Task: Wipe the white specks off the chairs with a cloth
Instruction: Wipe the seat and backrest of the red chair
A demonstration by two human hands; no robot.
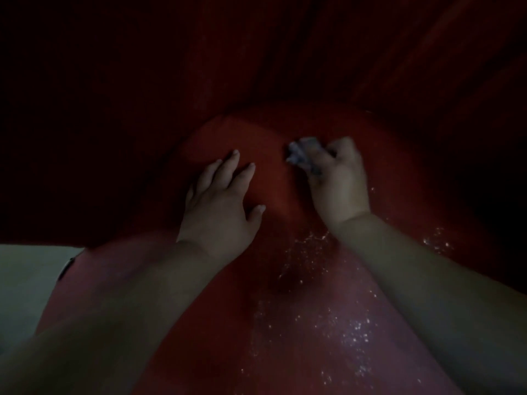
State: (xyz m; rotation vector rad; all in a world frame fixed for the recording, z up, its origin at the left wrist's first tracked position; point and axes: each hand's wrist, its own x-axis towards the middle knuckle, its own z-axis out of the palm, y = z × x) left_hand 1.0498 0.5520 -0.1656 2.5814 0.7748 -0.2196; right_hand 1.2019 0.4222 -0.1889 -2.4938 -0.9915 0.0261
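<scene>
on the red chair seat (273,337), seen from the head camera in dim light, both bare forearms reach forward from the bottom of the frame. the left hand (219,206) lies flat on the seat, its fingers straight and slightly spread, the thumb pointing to the right; it grasps nothing and only rests on the red surface. the right hand (338,181) is further forward and to the right, its fingers curled round a small pale cloth (299,155), which sticks out past the knuckles on the left side and touches the seat. the cloth is blurred, so its folds cannot be made out.

white specks (353,332) are scattered over the near part of the seat, between and below the two forearms, with a further patch (437,238) at the right edge just beside the right wrist. the area of the seat around the two hands looks plain red. a dark round hollow (288,279) sits in the middle of the seat between the forearms. beyond the seat, the chair back (256,67) rises dark red and mostly in shadow. at the lower left a strip of pale floor (25,280) shows beside the seat's edge.
</scene>
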